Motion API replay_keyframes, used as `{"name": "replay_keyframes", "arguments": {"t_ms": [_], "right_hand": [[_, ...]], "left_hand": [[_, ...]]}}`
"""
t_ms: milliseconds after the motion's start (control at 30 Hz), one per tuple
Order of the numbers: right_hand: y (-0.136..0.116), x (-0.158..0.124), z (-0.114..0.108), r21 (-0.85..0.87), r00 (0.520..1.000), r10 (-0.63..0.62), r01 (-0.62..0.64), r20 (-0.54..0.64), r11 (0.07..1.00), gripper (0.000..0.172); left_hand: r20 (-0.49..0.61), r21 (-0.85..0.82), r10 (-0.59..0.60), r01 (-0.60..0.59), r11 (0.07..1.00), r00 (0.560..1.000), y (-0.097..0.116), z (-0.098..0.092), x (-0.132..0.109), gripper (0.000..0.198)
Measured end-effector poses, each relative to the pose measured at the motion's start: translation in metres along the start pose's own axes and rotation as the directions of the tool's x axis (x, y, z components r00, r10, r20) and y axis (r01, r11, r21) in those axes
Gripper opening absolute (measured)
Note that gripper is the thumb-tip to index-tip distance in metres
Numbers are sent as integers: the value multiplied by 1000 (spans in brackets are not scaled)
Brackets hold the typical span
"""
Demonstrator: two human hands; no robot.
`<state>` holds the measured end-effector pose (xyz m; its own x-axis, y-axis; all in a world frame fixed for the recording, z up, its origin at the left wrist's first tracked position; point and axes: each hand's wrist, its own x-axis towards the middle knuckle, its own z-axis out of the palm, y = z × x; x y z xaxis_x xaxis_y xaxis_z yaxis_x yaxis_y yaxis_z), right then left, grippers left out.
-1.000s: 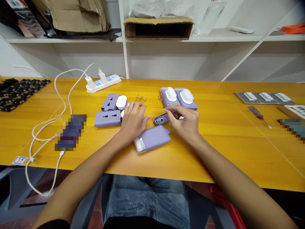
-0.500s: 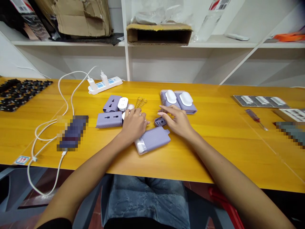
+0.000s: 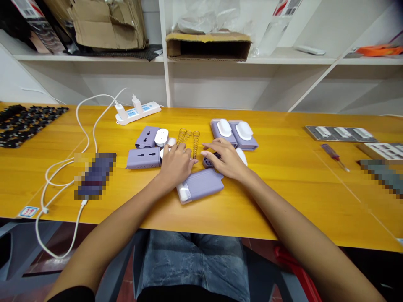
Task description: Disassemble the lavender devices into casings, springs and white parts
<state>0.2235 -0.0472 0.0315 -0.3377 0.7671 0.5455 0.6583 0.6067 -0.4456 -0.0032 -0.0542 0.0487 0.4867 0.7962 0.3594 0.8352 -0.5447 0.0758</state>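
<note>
My left hand rests on the yellow table with its fingers curled over a small white part that is mostly hidden. My right hand lies flat with fingers stretched toward the left, covering a small lilac cap. A lilac adapter body lies just in front of both hands. Brass springs stand beyond the fingertips. Two lilac socket plates and a white plug insert sit to the left. Two lilac adapters with white tops lie behind my right hand.
A white power strip with chargers and looping white cables lies at the back left. Black parts cover the far left. A screwdriver and a grey tray of white pieces sit at the right. White shelves hold cardboard boxes.
My right hand has moved left and lowered flat over the small lilac cap. A spring now stands beside the others. My left hand has stayed in place.
</note>
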Motion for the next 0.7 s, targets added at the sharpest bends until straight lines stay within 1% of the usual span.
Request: {"name": "replay_keyframes", "arguments": {"t_ms": [100,167,233,333,433,500,567,700], "right_hand": [[1,-2,-10,-28,999,-1,0,-50,1000,36],[5,-3,-17,-72,998,-5,1,-56,997,37],[9,-5,-24,-141,998,2,-10,-55,990,35],[17,-9,-34,-238,998,30,-44,-60,970,29],[22,-12,-39,-204,999,15,-21,-31,979,22],[23,-13,-41,-157,1000,-17,14,-12,987,21],[23,-14,-42,-143,999,-39,38,-8,989,21],[21,-14,-45,-165,999,-43,39,-23,986,21]], "left_hand": [[-4,-7,-6,6,1000,1000,1,-2,0,25],[-29,-26,24,-25,999,999,2,-4,1,26],[-69,-67,101,-106,992,992,3,-5,2,27],[-104,-131,242,-254,958,965,6,-7,3,30],[-79,-211,362,-371,904,929,10,-7,2,39],[-69,-281,420,-422,862,905,13,-6,-1,45],[-68,-320,446,-443,837,892,17,-6,-5,53],[-66,-308,478,-473,825,876,25,-3,-12,65]]}}
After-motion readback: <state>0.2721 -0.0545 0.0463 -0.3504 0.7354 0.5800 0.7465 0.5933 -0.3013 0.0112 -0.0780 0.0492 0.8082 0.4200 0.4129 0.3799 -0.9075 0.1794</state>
